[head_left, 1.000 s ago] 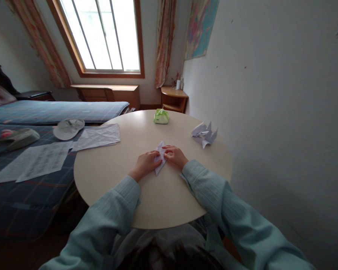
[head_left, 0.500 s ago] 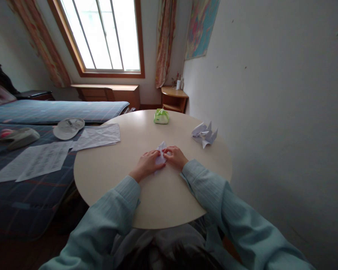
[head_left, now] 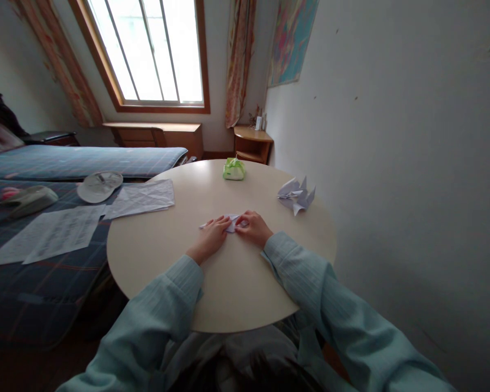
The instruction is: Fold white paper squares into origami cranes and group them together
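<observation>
A small folded piece of white paper [head_left: 231, 224] lies on the round table [head_left: 163, 272], with its narrow tip showing past my left fingers. My left hand [head_left: 212, 235] rests flat across its left part, fingers stretched out and pressing it down. At its right end, the fingertips of my right hand [head_left: 253, 227] are closed in a pinch on the paper. Part of the sheet is hidden under both hands. Farther right on the table sit several folded white paper shapes [head_left: 297, 195], close together.
A green tissue pack [head_left: 233, 169] stands at the table's far side. Crumpled white sheets [head_left: 142, 197] overlap the table's left edge. On the bed to the left lie printed sheets [head_left: 61, 231] and a pale cap [head_left: 99, 187]. A wall [head_left: 392, 190] rises close on the right.
The folded paper has turned from pointing away from me to lying crosswise. My left hand has shifted slightly and flattened over it, while my right hand has barely moved.
</observation>
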Motion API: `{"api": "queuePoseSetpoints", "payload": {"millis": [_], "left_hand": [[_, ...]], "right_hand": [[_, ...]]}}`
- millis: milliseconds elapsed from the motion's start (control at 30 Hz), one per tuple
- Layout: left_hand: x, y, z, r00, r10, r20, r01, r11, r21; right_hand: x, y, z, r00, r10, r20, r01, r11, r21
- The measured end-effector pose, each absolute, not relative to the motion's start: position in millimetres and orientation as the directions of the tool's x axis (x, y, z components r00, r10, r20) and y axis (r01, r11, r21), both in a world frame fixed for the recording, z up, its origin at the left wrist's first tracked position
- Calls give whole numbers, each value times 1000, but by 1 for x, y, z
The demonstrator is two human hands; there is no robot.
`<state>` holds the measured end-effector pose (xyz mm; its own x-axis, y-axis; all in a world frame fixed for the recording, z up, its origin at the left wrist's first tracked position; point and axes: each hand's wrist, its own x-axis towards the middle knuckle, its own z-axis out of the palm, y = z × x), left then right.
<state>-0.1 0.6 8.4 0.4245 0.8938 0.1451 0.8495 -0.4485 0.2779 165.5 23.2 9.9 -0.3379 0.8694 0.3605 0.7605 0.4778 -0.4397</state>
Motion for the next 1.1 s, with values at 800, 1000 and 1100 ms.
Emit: {"api": "queuePoseSetpoints", "payload": {"millis": [800,1000,1100], "left_hand": [[4,1,13,482,853,201,753,-521,402],[4,-3,15,371,895,247,786,-445,429],[4,-3,15,327,910,255,807,-409,426]], "right_hand": [[169,33,0,-380,860,340,747,503,-436],[167,30,3,-396,852,341,739,517,-432],[167,29,3,-391,851,351,724,520,-454]]}}
